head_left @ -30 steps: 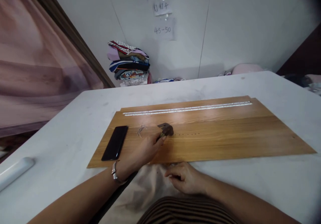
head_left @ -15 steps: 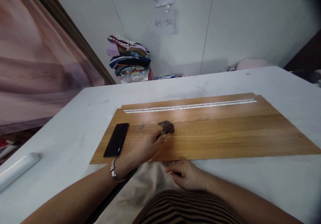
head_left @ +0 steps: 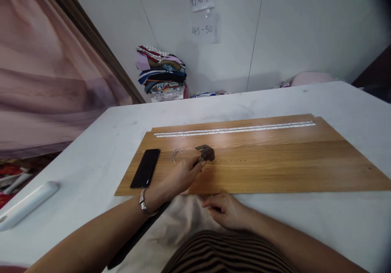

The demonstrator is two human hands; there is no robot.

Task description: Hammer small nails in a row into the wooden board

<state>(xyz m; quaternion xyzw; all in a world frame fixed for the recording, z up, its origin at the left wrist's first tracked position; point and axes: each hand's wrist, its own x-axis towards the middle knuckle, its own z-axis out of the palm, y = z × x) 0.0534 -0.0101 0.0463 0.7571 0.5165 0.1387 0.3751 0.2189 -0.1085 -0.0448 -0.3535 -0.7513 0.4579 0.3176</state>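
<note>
My left hand (head_left: 179, 178) lies on a long wooden board (head_left: 275, 163) and is closed round the handle of a small hammer (head_left: 205, 153). The hammer's dark head rests on the board at the left end of a short row of small dark dots (head_left: 233, 160). A little heap of thin nails (head_left: 175, 154) lies just left of the hammer head. My right hand (head_left: 224, 211) rests at the table's near edge, below the board, with its fingers curled in; nothing shows in them.
A black phone (head_left: 146, 168) lies on the board's left end. Two thin pale strips (head_left: 235, 129) run along the board's far side. A white bar (head_left: 26, 203) sits at the white table's (head_left: 100, 142) left edge. Folded cloths (head_left: 161, 78) are stacked by the wall.
The view has shifted slightly. My left hand still holds the hammer with its head on the board, and my right hand stays at the table edge.
</note>
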